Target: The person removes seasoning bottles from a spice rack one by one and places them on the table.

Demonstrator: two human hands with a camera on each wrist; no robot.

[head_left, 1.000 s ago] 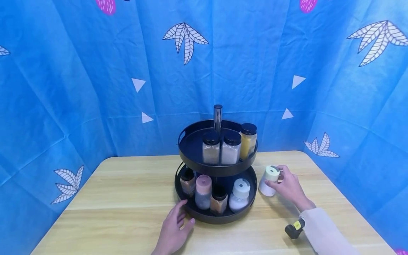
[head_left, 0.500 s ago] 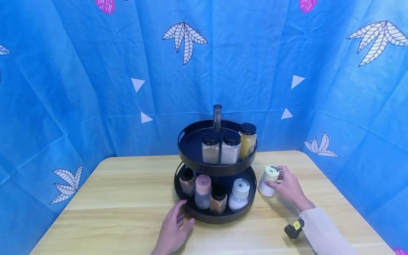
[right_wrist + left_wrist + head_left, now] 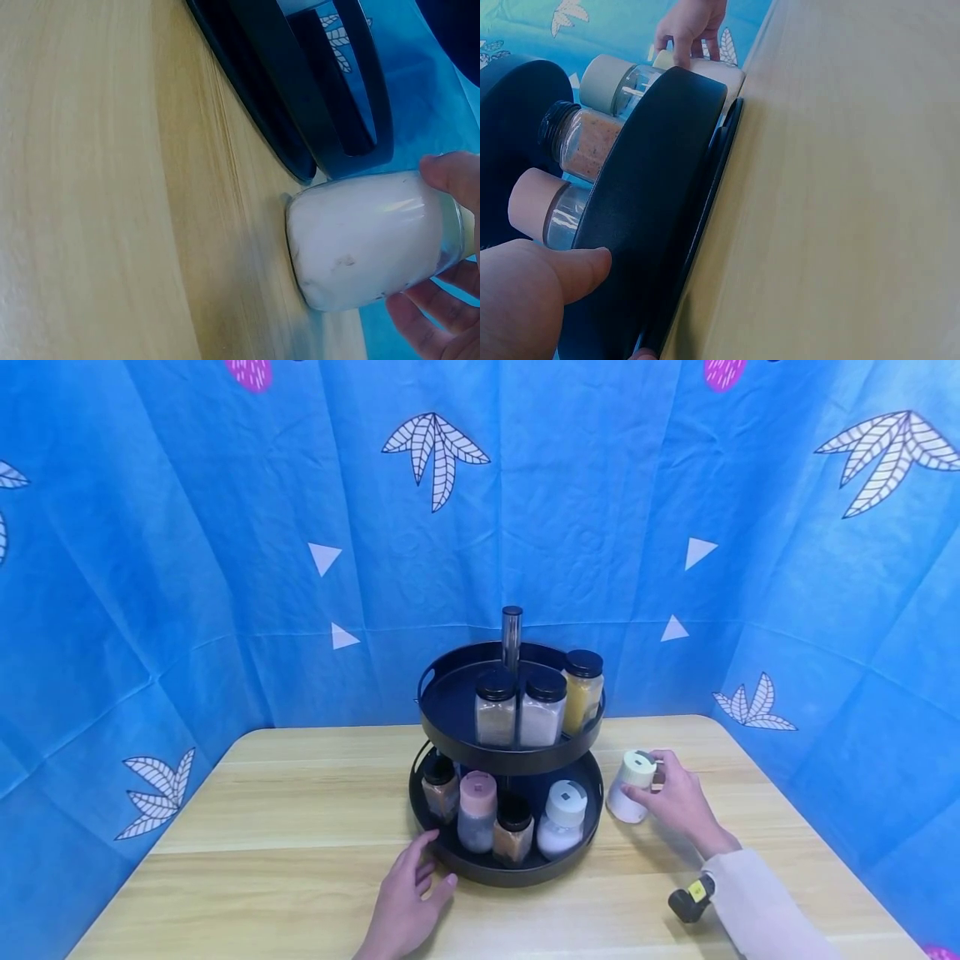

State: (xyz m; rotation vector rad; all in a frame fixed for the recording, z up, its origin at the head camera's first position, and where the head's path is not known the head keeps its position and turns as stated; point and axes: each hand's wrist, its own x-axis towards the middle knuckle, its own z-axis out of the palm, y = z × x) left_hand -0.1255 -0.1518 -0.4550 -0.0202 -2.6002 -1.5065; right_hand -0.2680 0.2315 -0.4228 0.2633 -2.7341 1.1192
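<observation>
My right hand (image 3: 681, 802) holds a seasoning jar (image 3: 628, 792) with a pale yellow-green lid, fingers and thumb around its upper part. White powder fills it in the right wrist view, and its base is at the wood tabletop beside the rack. My left hand (image 3: 408, 897) is at the front left of the black two-tier rack (image 3: 517, 877), index fingertip at the lower tray's rim. In the left wrist view, its thumb (image 3: 585, 274) lies over the tray's outer wall. The lower tray bears a pink-lidded jar (image 3: 477, 814), a white-lidded jar (image 3: 562, 820) and two black-lidded jars.
On the upper tray stand three black-lidded jars, one with yellow powder (image 3: 582, 693). A chrome post (image 3: 512, 639) rises through the tray. The wood table (image 3: 285, 827) is enclosed by a blue patterned curtain (image 3: 570, 527) at the back and sides.
</observation>
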